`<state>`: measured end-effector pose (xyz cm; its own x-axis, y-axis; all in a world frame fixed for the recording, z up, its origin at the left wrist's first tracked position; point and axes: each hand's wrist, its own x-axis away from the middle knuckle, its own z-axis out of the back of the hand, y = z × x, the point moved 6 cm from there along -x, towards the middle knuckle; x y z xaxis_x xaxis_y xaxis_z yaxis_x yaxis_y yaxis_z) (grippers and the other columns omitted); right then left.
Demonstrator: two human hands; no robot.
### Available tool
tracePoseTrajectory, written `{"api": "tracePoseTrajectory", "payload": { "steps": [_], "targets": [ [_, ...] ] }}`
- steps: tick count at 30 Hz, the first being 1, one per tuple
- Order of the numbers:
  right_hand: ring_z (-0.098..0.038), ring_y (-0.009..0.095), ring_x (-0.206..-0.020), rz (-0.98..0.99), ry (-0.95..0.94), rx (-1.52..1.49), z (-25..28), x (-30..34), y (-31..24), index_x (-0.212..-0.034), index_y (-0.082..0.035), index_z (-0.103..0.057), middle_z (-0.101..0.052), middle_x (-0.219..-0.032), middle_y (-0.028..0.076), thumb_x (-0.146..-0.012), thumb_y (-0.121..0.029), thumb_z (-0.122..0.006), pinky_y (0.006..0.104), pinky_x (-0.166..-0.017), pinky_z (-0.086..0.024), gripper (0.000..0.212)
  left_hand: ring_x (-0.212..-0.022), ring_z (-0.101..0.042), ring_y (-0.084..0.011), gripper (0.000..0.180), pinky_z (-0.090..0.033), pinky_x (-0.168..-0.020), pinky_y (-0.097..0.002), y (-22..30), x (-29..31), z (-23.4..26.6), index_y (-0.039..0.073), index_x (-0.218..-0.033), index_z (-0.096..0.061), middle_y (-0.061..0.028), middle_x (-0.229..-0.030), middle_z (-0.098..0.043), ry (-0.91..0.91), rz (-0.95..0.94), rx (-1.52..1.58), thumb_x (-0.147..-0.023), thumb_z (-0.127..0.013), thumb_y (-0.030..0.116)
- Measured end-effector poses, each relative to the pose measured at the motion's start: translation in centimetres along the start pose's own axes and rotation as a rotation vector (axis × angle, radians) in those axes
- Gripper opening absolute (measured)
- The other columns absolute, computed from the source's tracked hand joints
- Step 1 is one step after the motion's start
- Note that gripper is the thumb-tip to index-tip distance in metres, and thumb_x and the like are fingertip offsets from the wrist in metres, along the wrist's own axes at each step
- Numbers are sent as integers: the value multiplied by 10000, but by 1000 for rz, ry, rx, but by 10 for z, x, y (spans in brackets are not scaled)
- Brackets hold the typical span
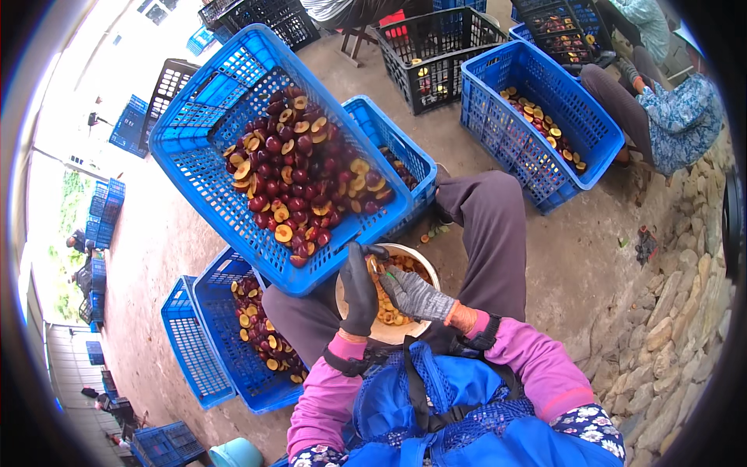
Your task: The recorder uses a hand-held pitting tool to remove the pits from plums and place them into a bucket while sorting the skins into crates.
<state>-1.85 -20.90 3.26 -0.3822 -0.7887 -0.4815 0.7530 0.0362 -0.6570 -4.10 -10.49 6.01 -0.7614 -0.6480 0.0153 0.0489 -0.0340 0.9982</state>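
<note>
Above a white bucket between my knees, both my hands work close together. My left hand, in a dark glove, is closed around what looks like a plum half. Against it my right hand, in a grey knit glove, has its fingers closed; a small greenish bit shows at the fingertips, too small to name. Orange-brown pieces lie inside the bucket. Just beyond my hands, a tilted blue crate holds many dark red plums, several cut open with yellow flesh showing.
Under the tilted crate's right side stands another blue crate. Two more blue crates are at my left, one holding cut plums. At the right, a blue crate stands near a seated person. A stone border lies at the right.
</note>
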Motion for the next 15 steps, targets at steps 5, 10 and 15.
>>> {"api": "tracePoseTrajectory", "payload": {
  "steps": [5,10,15],
  "targets": [
    [-561,333,-659,-94,-159,-51,-8,6,-4,-1131,-14,-482,-568,-836,204,-861,-134,-432,424,-544,-423,300,-760,-538,-175,548,-405,-793,-314,-28,3,14,-20,-773,-547,-93,-784,-590,94,45,50,-983,-230,374],
    [-564,336,-682,-54,-143,75,-22,15,6,-1169,6,-480,-553,-905,237,-821,-118,-454,414,-560,-440,370,-723,-521,-171,498,-420,-750,-298,-19,7,3,-33,-940,-493,-91,-778,-561,74,-103,76,-990,-198,365],
    [-542,339,-602,145,125,279,9,-1,-17,-1070,-24,-512,-553,-730,202,-881,-174,-452,419,-548,-413,249,-713,-518,-177,471,-428,-735,-296,-22,5,3,-31,-947,-469,-99,-787,-541,117,92,320,-993,-189,345]
  ]
}}
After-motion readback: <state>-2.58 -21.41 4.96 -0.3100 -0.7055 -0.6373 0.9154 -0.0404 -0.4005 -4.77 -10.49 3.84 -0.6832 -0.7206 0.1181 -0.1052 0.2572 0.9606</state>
